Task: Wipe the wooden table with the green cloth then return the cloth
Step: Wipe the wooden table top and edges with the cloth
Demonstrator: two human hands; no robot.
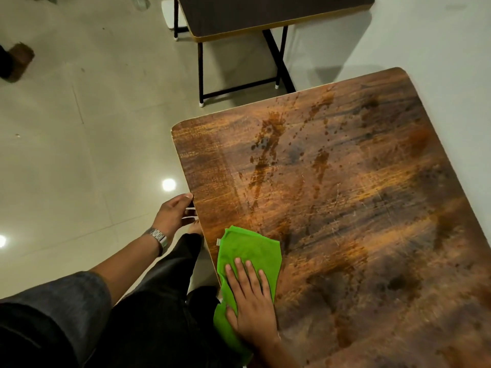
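Fingers of the right hand [251, 304] press flat on the green cloth [249, 251], hiding its middle; the left hand [174, 212] grips the wooden table [345, 197] edge.

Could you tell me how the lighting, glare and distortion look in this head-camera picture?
Head view: dim, warm light; two bright lamp reflections on the floor tiles; soft sheen on the wooden table; wide-angle bending of its edges; green cloth and right hand sharp.
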